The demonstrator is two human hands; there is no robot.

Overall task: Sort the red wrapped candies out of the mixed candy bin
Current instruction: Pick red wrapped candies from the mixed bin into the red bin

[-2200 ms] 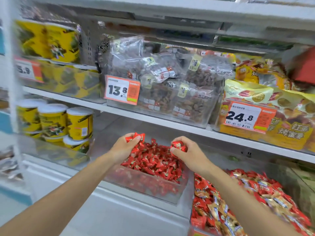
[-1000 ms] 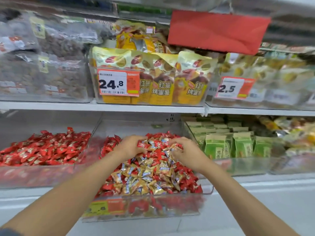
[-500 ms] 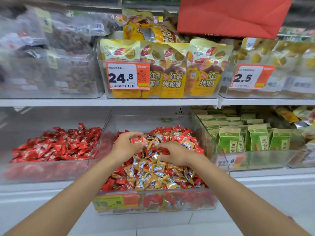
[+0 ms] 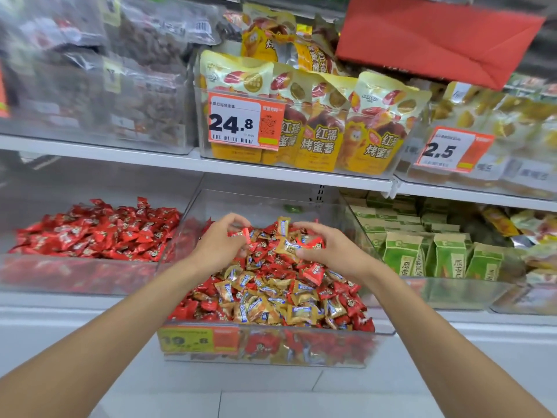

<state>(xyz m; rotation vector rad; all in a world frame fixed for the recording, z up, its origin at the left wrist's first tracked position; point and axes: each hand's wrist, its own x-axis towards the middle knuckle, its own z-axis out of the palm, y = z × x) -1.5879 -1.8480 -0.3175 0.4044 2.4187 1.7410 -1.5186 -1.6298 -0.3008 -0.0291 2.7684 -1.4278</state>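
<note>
Between left hand fingers: red wrapped candy, pinched.
Right hand fingers curl round second red candy; mixed candy bin below.

Both bare forearms reach up from the lower corners of the frame and meet near its centre, where the left hand, fingers curled, pinches a red wrapped candy and the right hand curls thumb and fingers round a second red candy.

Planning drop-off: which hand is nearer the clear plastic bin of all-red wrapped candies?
Left. Left hand is just right of the all-red bin; right hand is farther right.
</note>
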